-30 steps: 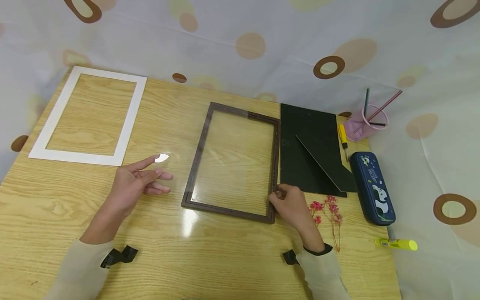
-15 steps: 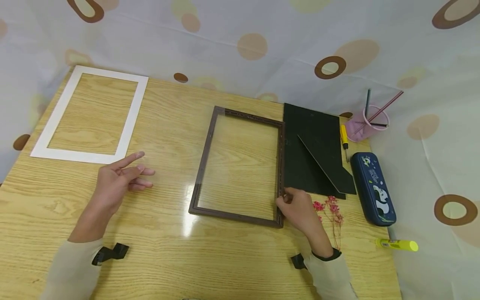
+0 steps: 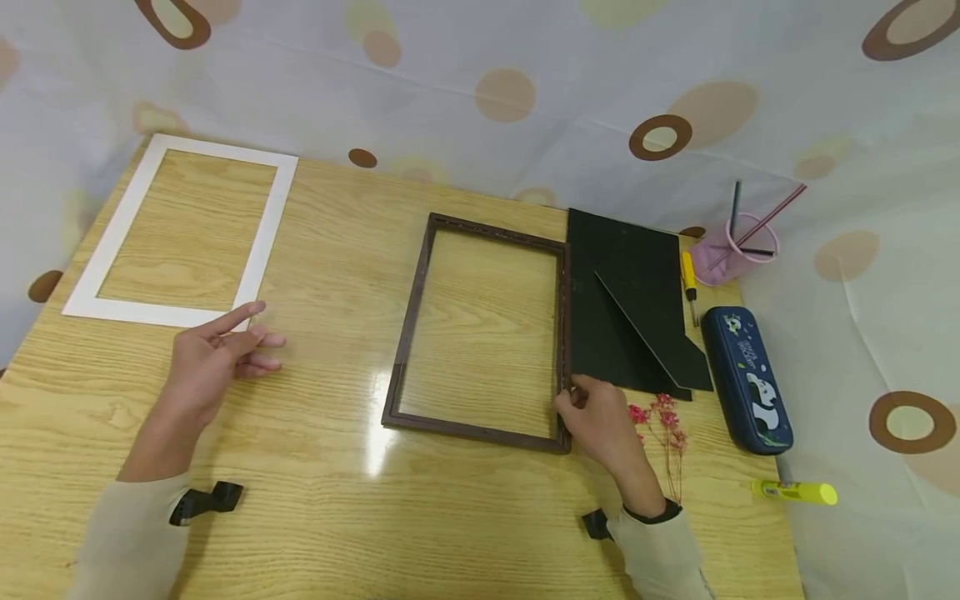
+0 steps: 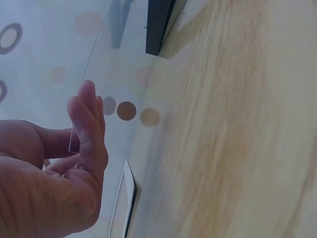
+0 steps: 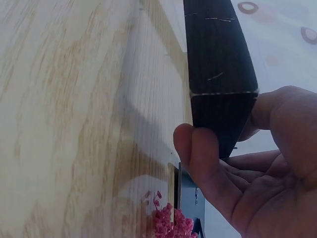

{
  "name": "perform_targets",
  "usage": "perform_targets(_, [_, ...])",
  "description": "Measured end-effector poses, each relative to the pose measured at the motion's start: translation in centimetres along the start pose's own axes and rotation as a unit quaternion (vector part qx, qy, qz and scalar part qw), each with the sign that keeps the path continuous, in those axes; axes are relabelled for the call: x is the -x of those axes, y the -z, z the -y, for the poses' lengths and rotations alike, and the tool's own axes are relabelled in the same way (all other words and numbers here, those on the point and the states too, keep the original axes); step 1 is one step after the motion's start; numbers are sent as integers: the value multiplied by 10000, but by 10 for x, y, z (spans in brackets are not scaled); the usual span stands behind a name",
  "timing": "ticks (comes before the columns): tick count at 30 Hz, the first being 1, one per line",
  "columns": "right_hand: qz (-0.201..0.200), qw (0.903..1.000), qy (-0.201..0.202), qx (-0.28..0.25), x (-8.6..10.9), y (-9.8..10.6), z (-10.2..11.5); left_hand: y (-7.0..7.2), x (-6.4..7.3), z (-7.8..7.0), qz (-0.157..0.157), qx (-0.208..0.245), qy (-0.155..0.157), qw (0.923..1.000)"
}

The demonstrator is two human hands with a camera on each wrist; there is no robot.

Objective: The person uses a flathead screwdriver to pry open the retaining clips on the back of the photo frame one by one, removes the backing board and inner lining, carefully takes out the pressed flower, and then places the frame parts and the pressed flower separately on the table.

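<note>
My left hand pinches a clear sheet between thumb and fingers, its corner showing beside the thumb in the left wrist view. Most of the sheet is hard to see because it is transparent. In the head view my right hand grips the lower right side of a dark brown picture frame. Thumb and fingers close round the frame's edge in the right wrist view, where its dark corner stands above the wood. The white mat lies at the back left, its near corner behind my left fingertips.
Right of the frame lies a black backing board with its stand flap raised. Farther right are a yellow screwdriver, a pink pencil cup, a navy pencil case, pink dried flowers and a yellow tube.
My left hand has moved left with the clear sheet, sliding it away from over the frame. The right hand and frame have shifted slightly to the right.
</note>
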State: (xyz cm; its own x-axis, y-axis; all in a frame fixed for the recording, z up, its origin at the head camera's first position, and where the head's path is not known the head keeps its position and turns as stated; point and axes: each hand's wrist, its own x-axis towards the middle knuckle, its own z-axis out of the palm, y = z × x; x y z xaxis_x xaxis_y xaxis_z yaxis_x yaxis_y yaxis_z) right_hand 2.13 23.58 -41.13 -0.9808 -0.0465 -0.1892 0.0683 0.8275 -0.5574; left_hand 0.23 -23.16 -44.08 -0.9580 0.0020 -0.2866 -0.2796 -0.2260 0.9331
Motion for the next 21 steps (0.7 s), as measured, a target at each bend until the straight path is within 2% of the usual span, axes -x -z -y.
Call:
perform_targets(8, [-93, 9998, 150, 117, -9, 4, -3, 12, 9, -1, 49, -239, -13, 9997])
perform_targets(13, [-91, 9996, 195, 164, -16, 7, -6, 14, 12, 1, 44, -248, -119, 9996])
perform_targets(21, [-172, 9995, 190, 206, -22, 12, -11, 17, 12, 1, -34, -388, -109, 9992])
